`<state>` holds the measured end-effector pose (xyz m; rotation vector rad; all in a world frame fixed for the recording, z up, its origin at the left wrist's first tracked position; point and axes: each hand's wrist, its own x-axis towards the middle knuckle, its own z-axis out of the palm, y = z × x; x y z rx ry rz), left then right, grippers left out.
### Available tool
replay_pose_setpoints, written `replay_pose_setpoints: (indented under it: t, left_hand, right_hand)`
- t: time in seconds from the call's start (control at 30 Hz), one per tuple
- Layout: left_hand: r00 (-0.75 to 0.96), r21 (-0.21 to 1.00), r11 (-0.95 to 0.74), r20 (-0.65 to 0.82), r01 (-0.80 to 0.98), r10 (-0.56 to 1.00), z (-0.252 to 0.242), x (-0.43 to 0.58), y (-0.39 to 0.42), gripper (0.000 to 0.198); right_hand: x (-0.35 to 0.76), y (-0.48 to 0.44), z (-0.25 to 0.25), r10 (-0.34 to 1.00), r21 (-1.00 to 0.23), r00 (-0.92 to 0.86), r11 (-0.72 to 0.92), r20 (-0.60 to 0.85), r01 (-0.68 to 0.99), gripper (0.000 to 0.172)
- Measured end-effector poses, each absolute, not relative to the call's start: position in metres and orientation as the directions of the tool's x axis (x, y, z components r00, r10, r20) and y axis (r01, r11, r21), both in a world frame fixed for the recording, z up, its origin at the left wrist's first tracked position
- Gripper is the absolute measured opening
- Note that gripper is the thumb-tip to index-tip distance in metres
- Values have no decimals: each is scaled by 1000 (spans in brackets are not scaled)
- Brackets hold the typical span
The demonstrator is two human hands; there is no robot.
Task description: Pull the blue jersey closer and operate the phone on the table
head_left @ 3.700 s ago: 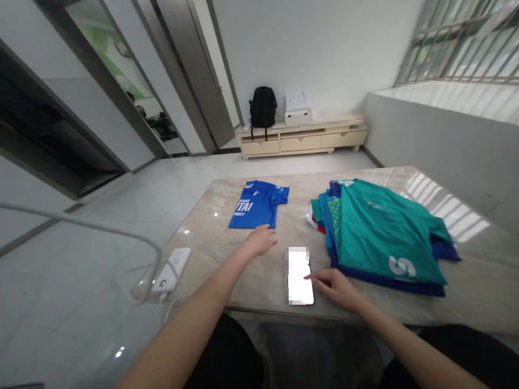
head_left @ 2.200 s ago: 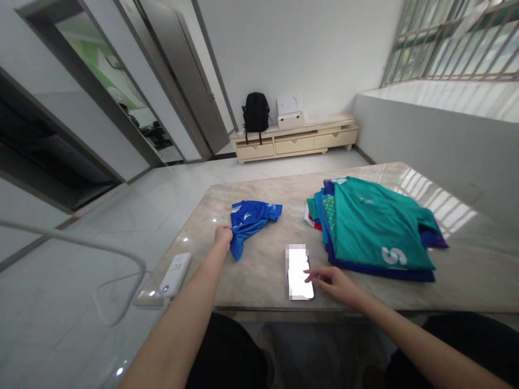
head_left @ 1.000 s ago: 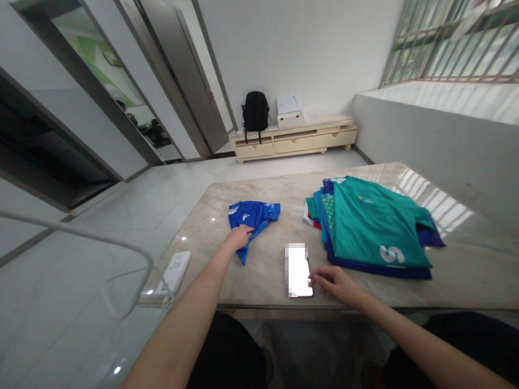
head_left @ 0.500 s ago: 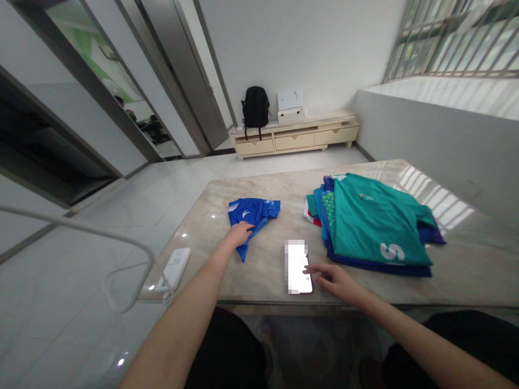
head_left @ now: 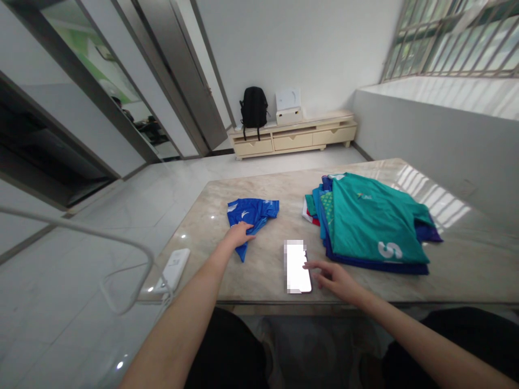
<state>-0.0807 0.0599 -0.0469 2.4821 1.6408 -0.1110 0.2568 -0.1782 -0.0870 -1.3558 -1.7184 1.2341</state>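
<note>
A crumpled blue jersey (head_left: 252, 213) lies on the marble table (head_left: 267, 189). My left hand (head_left: 238, 235) rests on its near edge with the fingers laid flat on the cloth. A lit phone (head_left: 297, 267) lies face up near the table's front edge. My right hand (head_left: 330, 275) is beside it, index finger stretched out and touching the screen's right side, other fingers loosely curled. To the right sits a stack of folded jerseys (head_left: 373, 224), a teal one on top.
A white power bank (head_left: 175, 264) with a cable lies at the table's left front corner. A low cream cabinet (head_left: 292, 136) by the far wall carries a black backpack (head_left: 253, 107) and a white box (head_left: 288, 107). Glass doors stand at left.
The blue jersey lay folded flat 3.7 s ago; my left hand pulled and bunched it into a crumpled heap. Over the last second both hands have barely moved.
</note>
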Motion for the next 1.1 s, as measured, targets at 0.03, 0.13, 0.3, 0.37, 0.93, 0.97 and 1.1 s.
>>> replay_pose_setpoints:
  t: [0.03, 0.13, 0.3, 0.37, 0.93, 0.97, 1.1]
  left_hand:
    - [392, 96, -381, -154, 920, 907, -47, -81, 60, 48]
    - [387, 101, -375, -160, 922, 908, -46, -81, 59, 45]
    - [388, 127, -371, -165, 920, 907, -46, -80, 59, 40]
    - [381, 138, -361, -167, 922, 909, -46, -80, 59, 38]
    - [364, 72, -357, -198, 931, 910, -40, -78, 58, 49]
    - [360, 67, -354, -195, 933, 912, -39, -77, 57, 50]
    - [353, 64, -347, -189, 936, 916, -36, -73, 53, 51]
  right_hand:
    - [257, -178, -87, 958, -927, -278, 37, -74, 373, 46]
    - [255, -179, -88, 957, -944, -283, 34, -65, 330, 46]
    - [253, -179, -86, 950, -954, -299, 5, -89, 300, 48]
    - [253, -179, -85, 952, -948, -293, 12, -87, 319, 47]
    - [254, -181, -82, 957, -890, -277, 52, -85, 454, 44]
    - [254, -181, -81, 958, -888, -274, 55, -82, 457, 44]
    - [254, -181, -82, 957, -896, -288, 99, -34, 434, 42]
